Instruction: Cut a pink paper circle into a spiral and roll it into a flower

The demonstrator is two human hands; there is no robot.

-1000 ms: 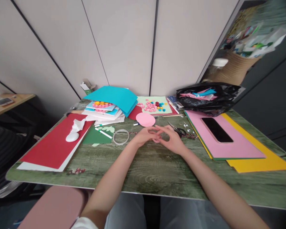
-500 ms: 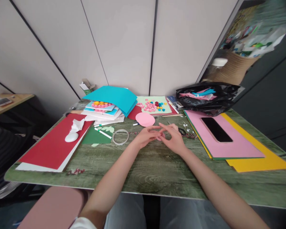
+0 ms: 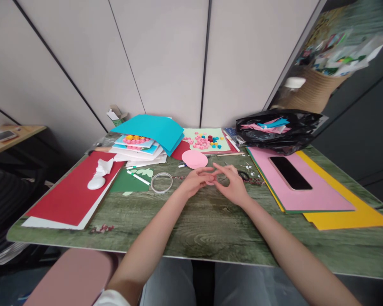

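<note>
Both my hands meet at the middle of the green wood-grain table (image 3: 210, 225). My left hand (image 3: 196, 180) and my right hand (image 3: 231, 185) pinch a small pink paper piece (image 3: 211, 182) between their fingertips, just above the tabletop. A pink paper circle (image 3: 194, 159) lies right behind the hands. Black-handled scissors (image 3: 242, 174) lie partly hidden behind my right hand. A white ring (image 3: 161, 182) rests to the left of my left hand.
A red sheet (image 3: 70, 195) with a white lump lies left. Blue paper (image 3: 150, 129) tops a stack at the back, beside a pale sheet with small paper balls (image 3: 206, 141). A black bag (image 3: 281, 129), pink sheet (image 3: 306, 187) with a phone (image 3: 290, 173) and yellow sheet (image 3: 347, 212) fill the right.
My fingers have shifted slightly around the small pink piece; the hands stay at the same spot. Nothing else has moved.
</note>
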